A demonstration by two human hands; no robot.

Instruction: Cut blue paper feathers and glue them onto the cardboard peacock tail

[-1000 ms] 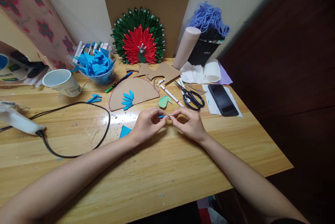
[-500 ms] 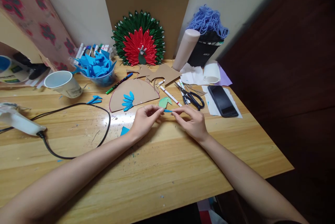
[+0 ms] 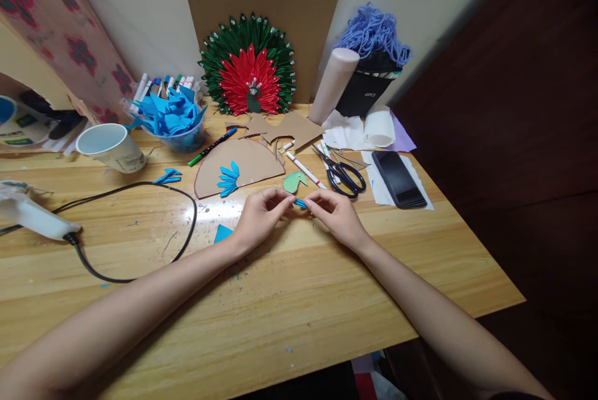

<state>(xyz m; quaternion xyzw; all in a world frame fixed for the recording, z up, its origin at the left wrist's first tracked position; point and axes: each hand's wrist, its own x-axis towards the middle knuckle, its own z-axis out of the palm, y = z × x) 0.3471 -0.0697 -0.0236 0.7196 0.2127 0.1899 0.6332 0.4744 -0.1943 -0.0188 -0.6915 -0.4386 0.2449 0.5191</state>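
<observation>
Between my two hands is a small folded blue piece (image 3: pixel 300 203), paper or fabric. My left hand (image 3: pixel 261 216) pinches one end with thumb and fingers; my right hand (image 3: pixel 337 219) pinches the other. Just beyond lies a light green bird-head cutout (image 3: pixel 295 181). A cardboard half-circle (image 3: pixel 252 160) with a purple-red edge lies behind my left hand, and several blue petals (image 3: pixel 228 180) fan out on it. More loose blue petals (image 3: pixel 169 176) rest to its left. A flat blue square (image 3: pixel 223 233), partly hidden, sits by my left wrist.
Black scissors (image 3: pixel 343 172), a white marker (image 3: pixel 304 169) and a phone (image 3: pixel 399 179) lie right. At left are a glue gun (image 3: pixel 37 216) with its looped cord, a paper cup (image 3: pixel 112 149) and a tub of blue pieces (image 3: pixel 175 132). A red-green peacock (image 3: pixel 250 70) stands behind.
My right hand has shifted slightly closer to my left, and the blue piece between them now looks broader. The view has tilted a little; the other things stay put.
</observation>
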